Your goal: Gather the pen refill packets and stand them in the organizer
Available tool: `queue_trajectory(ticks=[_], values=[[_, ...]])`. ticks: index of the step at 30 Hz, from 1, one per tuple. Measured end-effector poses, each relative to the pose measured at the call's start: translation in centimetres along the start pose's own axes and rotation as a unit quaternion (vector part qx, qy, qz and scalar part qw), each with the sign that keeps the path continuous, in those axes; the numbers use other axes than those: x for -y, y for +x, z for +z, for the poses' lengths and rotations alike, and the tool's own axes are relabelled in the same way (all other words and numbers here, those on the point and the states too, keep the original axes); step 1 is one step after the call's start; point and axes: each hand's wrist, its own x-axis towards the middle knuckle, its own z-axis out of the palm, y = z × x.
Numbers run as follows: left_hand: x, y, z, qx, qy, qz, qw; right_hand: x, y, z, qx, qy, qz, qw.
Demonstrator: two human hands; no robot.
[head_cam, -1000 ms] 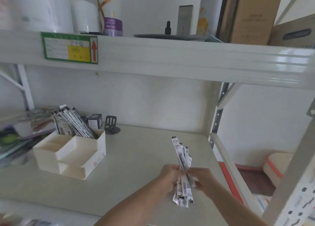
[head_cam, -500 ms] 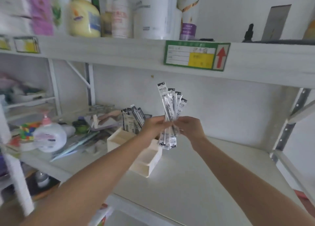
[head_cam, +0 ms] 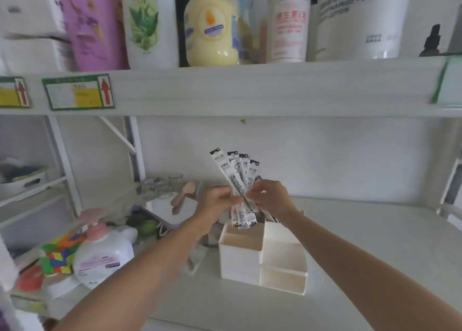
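Both my hands pinch one fanned bundle of several black-and-white pen refill packets (head_cam: 236,175), held upright. My left hand (head_cam: 216,202) grips the bundle's middle from the left and my right hand (head_cam: 271,198) grips it from the right. The packets' lower ends hang just above the back compartment of the cream desk organizer (head_cam: 262,263), which stands on the white shelf (head_cam: 362,250). More packets standing in the organizer are mostly hidden behind my hands.
A white pump bottle with a pink top (head_cam: 102,250) and a colourful puzzle cube (head_cam: 58,255) sit at the left. Clutter lies behind the organizer. Lotion and shampoo bottles (head_cam: 211,28) line the upper shelf. A metal upright (head_cam: 62,160) stands at left.
My hands have carried the packet bundle leftward from the shelf's right side to above the organizer. The view has swung left and closer, and both hands have kept their grip.
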Motion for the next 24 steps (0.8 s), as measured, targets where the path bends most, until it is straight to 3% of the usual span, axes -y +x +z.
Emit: queue_trajectory(ticks=[4,10,15,17,19,22,24], values=[[2.3,1.0,0.4,0.012,0.069,0.018,0.997,-1.1,0.4,0.7,0.008,-0.076,0.018,0.997],[3.5,1.4,1.4,0.108,0.222,0.022,0.969,-2.8,-0.4,1.3,0.056,-0.232,0.075,0.968],[2.4,1.4,0.7,0.183,0.188,-0.026,0.965,-1.9,-0.6,2.2,0.088,-0.300,0.089,0.946],[2.2,1.0,0.2,0.180,0.140,-0.036,0.973,-1.8,-0.9,2.0,0.096,-0.312,0.104,0.939],[2.6,0.6,-0.2,0.154,0.076,-0.051,0.984,-2.4,-1.4,1.6,0.087,-0.291,0.120,0.945],[3.3,-1.0,-0.8,0.101,0.060,-0.072,0.991,-3.9,-2.8,1.9,0.028,-0.143,0.152,0.978],[4.2,-2.3,-1.2,0.076,0.038,-0.068,0.994,-5.4,-3.6,2.0,0.006,-0.084,0.184,0.979]])
